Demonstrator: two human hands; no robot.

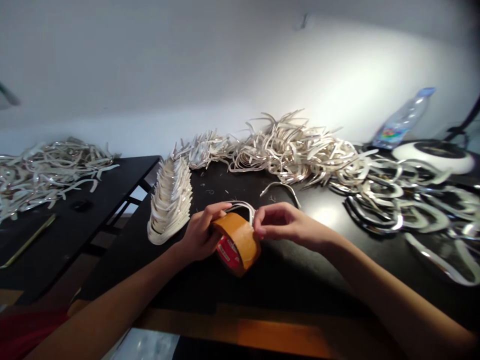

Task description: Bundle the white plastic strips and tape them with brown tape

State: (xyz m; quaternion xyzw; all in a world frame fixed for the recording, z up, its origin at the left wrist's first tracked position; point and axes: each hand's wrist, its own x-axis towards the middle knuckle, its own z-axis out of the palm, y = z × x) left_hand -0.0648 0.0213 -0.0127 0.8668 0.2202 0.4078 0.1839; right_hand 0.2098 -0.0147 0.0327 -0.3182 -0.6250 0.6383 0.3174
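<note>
Across the lower half of the frame, a glossy black worktop [285, 280] runs beneath a smooth white wall [225, 65]. Along its far edge sprawls a tangled heap of curved strips [288, 155], thin and bent, with pale, papery faces and glints of mirror-silver. Darker, shinier loops [405, 210] lie flatter at right. At far left, a second tangle [48, 175] spills across a separate black worktop [75, 240]. Left of centre, a tight stack of nested strips [170, 202] forms a curved, fan-like ridge. At upper right, a clear plastic bottle [403, 120] tilts just behind a round white disc [433, 156]. At centre, the left hand [200, 232] is clamped around a roll of tan packing tape [237, 245], which has a red label on its side, and a thin looped strip [242, 207] rises from those fingers. The right hand [288, 225] curls its fingers together at the roll's upper rim; whether they grip anything cannot be told.
</note>
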